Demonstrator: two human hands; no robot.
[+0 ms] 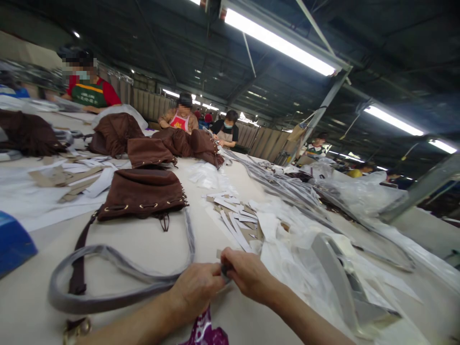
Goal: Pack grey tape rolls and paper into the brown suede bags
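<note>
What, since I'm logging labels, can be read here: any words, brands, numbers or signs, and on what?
No text is legible.
Green apron: pale lettering, too small and blurred.
Red apron: yellow marking, too blurred.
Purple item: white marks, unreadable, cut off by the frame.

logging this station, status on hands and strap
Left hand, right hand pinching grey strap. Its loop lies near brown bag. Purple plastic near left hand.

One left hand (197,286), one right hand (251,276), at least five brown bags (143,189), two piles of strips (239,218), one purple packet (206,329) toward the worktop's (143,239) near edge, one blue object (14,244) at its left, at least four people (179,122).
</note>
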